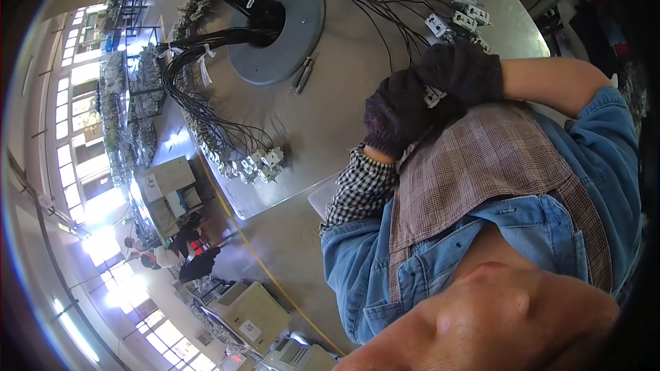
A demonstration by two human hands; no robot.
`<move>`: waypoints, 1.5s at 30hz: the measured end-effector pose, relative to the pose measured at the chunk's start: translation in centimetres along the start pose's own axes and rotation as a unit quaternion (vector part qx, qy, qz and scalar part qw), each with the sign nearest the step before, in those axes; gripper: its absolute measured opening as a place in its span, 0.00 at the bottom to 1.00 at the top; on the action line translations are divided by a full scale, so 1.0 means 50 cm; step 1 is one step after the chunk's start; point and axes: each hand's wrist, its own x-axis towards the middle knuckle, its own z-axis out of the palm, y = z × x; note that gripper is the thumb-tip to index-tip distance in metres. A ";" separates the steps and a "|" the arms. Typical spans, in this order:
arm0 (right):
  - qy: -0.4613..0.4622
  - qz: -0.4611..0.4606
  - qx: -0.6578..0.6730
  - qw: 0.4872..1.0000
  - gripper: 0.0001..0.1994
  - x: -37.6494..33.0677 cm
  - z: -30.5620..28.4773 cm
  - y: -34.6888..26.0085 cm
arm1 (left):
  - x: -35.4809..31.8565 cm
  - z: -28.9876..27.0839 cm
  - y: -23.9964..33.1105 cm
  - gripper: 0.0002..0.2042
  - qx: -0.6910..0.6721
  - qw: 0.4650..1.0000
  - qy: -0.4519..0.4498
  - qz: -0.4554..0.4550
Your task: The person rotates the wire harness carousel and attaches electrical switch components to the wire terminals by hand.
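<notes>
Both forearms bend inward over the grey worktable (330,117). The gloved left hand (393,115) and right hand (462,72) meet, fingers curled together around a small white connector (433,96) wired with black cables (357,0).

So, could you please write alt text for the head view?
Two dark-gloved hands, left and right, close together on a small white connector over a grey table. Black wire bundles ending in more connectors fan across it.
</notes>
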 end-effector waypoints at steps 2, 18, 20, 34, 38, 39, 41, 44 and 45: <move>-0.067 -0.043 0.179 0.981 0.22 0.011 0.016 0.025 | 0.000 0.010 -0.012 0.31 0.030 0.999 0.001 0.022; -0.046 0.073 0.318 0.944 0.32 -0.056 0.008 0.019 | -0.015 0.043 0.037 0.35 -0.091 0.992 0.090 -0.022; -0.082 0.074 0.307 0.945 0.32 -0.043 -0.008 0.024 | -0.004 0.041 0.043 0.35 -0.059 0.995 0.077 -0.027; -0.233 0.060 0.290 0.926 0.35 -0.015 0.001 0.059 | 0.043 0.046 0.050 0.32 0.013 0.998 0.001 -0.069; -0.058 0.046 0.463 0.883 0.40 -0.034 0.011 0.100 | 0.038 0.040 0.065 0.27 0.049 0.996 -0.020 -0.066; 0.016 0.055 0.547 0.835 0.42 -0.037 0.008 0.115 | 0.034 0.046 0.057 0.27 0.047 0.997 -0.030 -0.055; 0.000 0.103 0.586 0.804 0.42 -0.031 -0.047 0.203 | 0.037 0.033 0.051 0.28 0.046 0.997 -0.034 -0.049; 0.044 0.310 0.745 0.589 0.37 -0.137 0.037 0.277 | 0.051 -0.010 0.073 0.31 -0.021 0.993 -0.046 -0.107; 0.002 0.401 0.817 0.415 0.35 -0.157 0.061 0.300 | 0.053 -0.018 0.067 0.33 0.004 0.998 -0.021 -0.058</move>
